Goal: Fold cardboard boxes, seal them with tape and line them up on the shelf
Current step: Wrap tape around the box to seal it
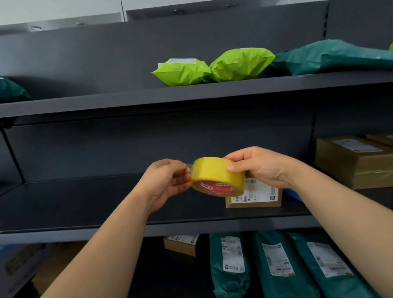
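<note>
While the sealing step is getting under way: both hands are working a tape roll (216, 176) at the centre of the view. Nothing is being stuck down yet, and by my reading the person is starting the tape, not applying it.
Next move: it is calling for the free end to be peeled clear and drawn out to the left while the other hand is steadying the roll. After that it is calling for a box to carry the strip to.
Left arm: it is reaching in from 7 o'clock, forearm bare and wrist nearly straight.
Left hand (167, 182): its fingers are curling in, with thumb and forefinger pinching at the roll's 9 o'clock edge. They seem to be nipping a lifted end of tape, though that bit is too small to be sure of.
Tape roll: it is hanging in the air in front of the middle shelf (74, 228), touching nothing but the hands. It is tilting so that its red core is facing down toward 6 o'clock.
Right hand (262, 167): it is gripping the roll from 3 o'clock, thumb lying across the yellow outer face and the other fingers wrapping behind.
Right arm: it is coming in from 5 o'clock.
Small labelled box (253, 197): it is sitting on the middle shelf at 5 o'clock of the roll, partly hiding behind the roll and the right hand.
Cardboard boxes (360, 162): they are standing side by side on the same shelf at 3 o'clock.
</note>
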